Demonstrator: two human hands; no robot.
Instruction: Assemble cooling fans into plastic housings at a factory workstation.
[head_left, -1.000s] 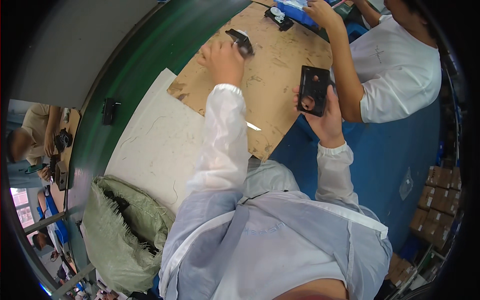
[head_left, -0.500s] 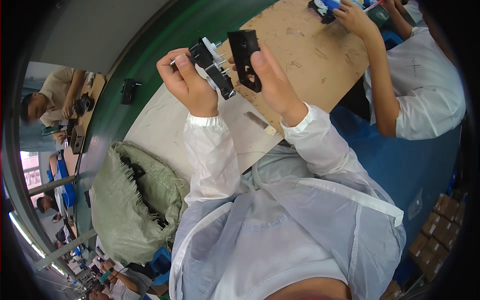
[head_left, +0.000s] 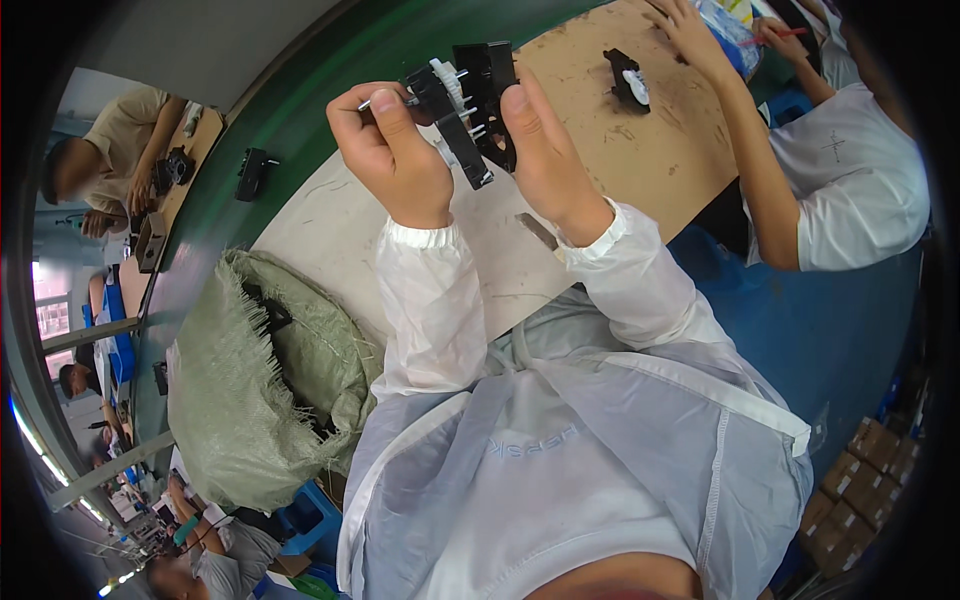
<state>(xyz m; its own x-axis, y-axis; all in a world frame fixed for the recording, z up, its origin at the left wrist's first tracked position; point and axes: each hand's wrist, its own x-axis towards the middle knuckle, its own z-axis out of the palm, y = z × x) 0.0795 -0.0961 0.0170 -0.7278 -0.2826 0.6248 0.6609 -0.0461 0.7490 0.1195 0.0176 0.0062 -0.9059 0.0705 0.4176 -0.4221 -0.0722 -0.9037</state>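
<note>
Head view: a gear unit (head_left: 452, 132), black with white gears, is held up above the near part of the table, its metal pins pointing right toward a black case (head_left: 490, 72). The two are very close, overlapping in view; whether they touch, I cannot tell. The left hand (head_left: 400, 165) grips the unit from its left side, thumb on top, with a thin metal rod sticking out past the thumb. The right hand (head_left: 548, 150) holds the case upright from its right side, thumb toward the person. Below the hands lies a white sheet (head_left: 345, 240), with a metal strip (head_left: 537, 230) near the right wrist. Beyond is a brown board (head_left: 620, 150), bearing a second unit (head_left: 630, 82). Left of the hands, a black block (head_left: 252, 174) sits on the green bench (head_left: 320, 90); nearer, a frayed green sack (head_left: 270, 400) gapes beside the person. At right a co-worker in a white shirt (head_left: 850, 175) reaches over the board. Cartons (head_left: 855, 490) are stacked at lower right.
</note>
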